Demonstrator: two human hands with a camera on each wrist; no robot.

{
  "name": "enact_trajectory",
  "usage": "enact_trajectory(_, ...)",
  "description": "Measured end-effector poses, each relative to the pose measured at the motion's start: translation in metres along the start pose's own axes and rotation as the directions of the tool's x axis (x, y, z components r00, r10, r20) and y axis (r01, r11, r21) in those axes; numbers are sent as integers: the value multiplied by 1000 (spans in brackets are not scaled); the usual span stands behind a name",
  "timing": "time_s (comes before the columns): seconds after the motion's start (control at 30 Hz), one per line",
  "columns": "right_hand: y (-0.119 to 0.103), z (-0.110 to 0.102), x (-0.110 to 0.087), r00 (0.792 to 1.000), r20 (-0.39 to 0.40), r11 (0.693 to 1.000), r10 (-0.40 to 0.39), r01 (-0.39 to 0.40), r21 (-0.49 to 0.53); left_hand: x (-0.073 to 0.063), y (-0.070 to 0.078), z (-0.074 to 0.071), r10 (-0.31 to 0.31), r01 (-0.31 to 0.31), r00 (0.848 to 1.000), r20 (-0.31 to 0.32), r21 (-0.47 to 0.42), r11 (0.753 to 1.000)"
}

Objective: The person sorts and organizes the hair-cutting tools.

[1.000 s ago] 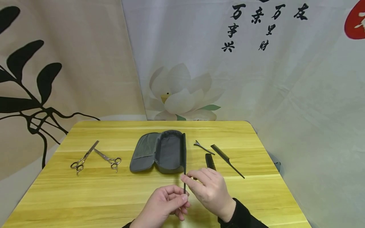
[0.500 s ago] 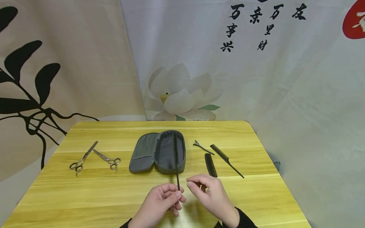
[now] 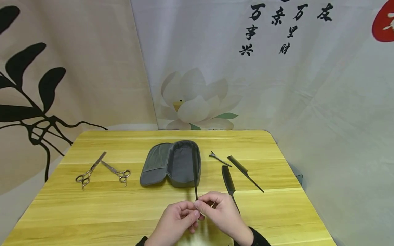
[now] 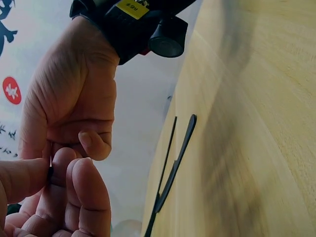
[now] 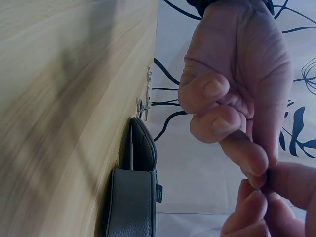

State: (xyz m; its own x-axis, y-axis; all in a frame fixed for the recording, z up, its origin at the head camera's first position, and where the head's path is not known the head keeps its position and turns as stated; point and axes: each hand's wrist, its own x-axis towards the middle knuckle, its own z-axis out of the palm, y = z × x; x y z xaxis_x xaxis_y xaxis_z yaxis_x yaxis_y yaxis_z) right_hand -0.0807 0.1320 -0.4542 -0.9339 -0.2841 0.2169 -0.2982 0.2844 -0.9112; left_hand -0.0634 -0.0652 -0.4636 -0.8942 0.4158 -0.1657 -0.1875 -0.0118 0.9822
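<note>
A thin black comb (image 3: 195, 167), seen almost edge-on, points away from me above the open grey case (image 3: 182, 167). My left hand (image 3: 175, 220) pinches its near end between thumb and fingers. The right hand (image 3: 223, 213) meets it there, its thumb and forefinger pinching the same end. In the left wrist view the right hand (image 4: 74, 98) faces the left hand's fingers, and only a dark speck of the comb shows between them. Beside the right hand lies another black comb (image 3: 227, 177), its handle partly hidden by that hand.
On the right of the wooden table (image 3: 123, 212) lie a tail comb (image 3: 238, 165) and a dark hair clip (image 3: 219, 159). Thinning scissors (image 3: 92, 169) and a second pair of scissors (image 3: 117, 171) lie at the left. The case's lid (image 3: 155, 167) is folded out leftward.
The right hand came off the comb, then returned to pinch its near end beside the left hand. The comb swung left over the case, then slightly back right.
</note>
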Motion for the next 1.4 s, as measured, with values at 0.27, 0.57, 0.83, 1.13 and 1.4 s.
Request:
enact_trajectory(0.27,4,0,-2,999,-22,999,-30,30,-15,1,-2,-1,-8,8,1000,18,0,1000)
enact_trajectory(0.57,3,0,-2,999,-24,999,-35,35,-16,1,-2,0,-18,18,1000,6,8,1000)
enact_trajectory(0.83,4,-1,0,999,-33,998,-36,34,-58,9,-3,-6,-20,20,997,-70,11,1000)
enact_trajectory(1.13,18,-16,-6,993,-89,994,71,-78,-76,36,8,-33,-88,92,976,-201,9,996)
enact_trajectory(1.4,26,-32,-11,976,-165,986,145,-155,-52,57,16,-44,-67,77,964,-258,26,997)
